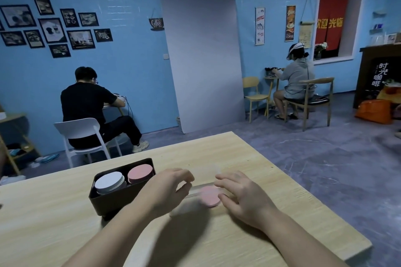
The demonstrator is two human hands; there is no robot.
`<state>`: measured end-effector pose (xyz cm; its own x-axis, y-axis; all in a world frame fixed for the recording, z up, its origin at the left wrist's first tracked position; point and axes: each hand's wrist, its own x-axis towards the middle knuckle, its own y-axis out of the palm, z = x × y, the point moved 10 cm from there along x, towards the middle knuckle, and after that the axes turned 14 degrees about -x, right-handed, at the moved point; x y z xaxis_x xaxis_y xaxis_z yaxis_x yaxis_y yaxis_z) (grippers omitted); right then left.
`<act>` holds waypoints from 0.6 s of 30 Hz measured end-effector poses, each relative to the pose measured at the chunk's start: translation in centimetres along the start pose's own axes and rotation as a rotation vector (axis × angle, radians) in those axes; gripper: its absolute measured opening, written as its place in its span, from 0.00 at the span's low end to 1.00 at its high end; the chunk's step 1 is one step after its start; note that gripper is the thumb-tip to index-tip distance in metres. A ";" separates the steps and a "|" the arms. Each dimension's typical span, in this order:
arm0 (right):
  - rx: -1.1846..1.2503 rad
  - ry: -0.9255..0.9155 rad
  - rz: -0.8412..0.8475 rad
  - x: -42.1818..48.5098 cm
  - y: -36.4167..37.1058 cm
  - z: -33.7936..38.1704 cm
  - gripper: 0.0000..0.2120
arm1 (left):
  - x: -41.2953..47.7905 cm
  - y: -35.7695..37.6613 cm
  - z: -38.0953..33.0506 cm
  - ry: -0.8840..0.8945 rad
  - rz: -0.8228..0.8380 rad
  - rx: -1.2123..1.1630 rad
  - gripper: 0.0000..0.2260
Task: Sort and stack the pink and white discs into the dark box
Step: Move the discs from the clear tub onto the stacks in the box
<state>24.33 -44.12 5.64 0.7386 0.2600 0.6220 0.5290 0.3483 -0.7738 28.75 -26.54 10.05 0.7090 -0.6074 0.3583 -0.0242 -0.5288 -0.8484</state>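
Pink disc (209, 197): one loose piece, lying flat on the wooden table (217, 151) in the gap between the two hands, closer to the right one.

Left hand (171, 188): fingers curled, tips just to the left of the disc. Blur hides whether they pinch anything.

Right hand (240, 197): fingers loosely spread and relaxed, holding nothing. The thumb tip is just beside the disc's right edge, and contact cannot be judged. The two hands are apart.

Clear strip (196, 189): one faint transparent edge running from the left fingertips toward the disc. Its outline is too blurred to trace.

Dark box (108, 202): one, to the left of the left hand, just beside that forearm. It holds two stacks side by side: one white stack (108, 182) farther from the left hand and one pink stack (140, 172) nearer to it. The discs in each stack cannot be counted.

Background: two seated figures facing the blue wall, one person in black (86, 104) beyond the left hand and one person in grey (297, 78) beyond the right hand.
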 end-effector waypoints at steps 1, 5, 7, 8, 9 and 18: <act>-0.004 -0.003 0.003 0.0 0.0 0.1 0.16 | 1.1 0.8 0.3 -0.031 0.065 -0.027 0.07; -0.003 -0.002 0.011 -0.3 -0.2 0.1 0.17 | 4.3 4.0 0.8 -0.110 0.284 -0.052 0.14; 0.021 0.011 0.004 -0.4 -0.4 -0.1 0.17 | 5.2 5.0 1.1 -0.126 0.318 -0.052 0.16; 0.035 0.018 -0.005 -0.4 -0.5 -0.3 0.16 | 5.5 5.4 1.2 -0.136 0.332 -0.048 0.17; 0.051 0.027 -0.012 -0.4 -0.6 -0.4 0.16 | 5.7 5.8 1.4 -0.146 0.347 -0.048 0.17; 0.139 0.056 -0.015 -0.5 -0.6 -1.1 0.13 | 5.9 7.2 1.2 -0.112 0.469 -0.014 0.11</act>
<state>24.11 -45.47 5.60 0.7553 0.2045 0.6226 0.4801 0.4740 -0.7381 33.57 -33.22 5.54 0.6912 -0.7148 -0.1066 -0.3682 -0.2214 -0.9030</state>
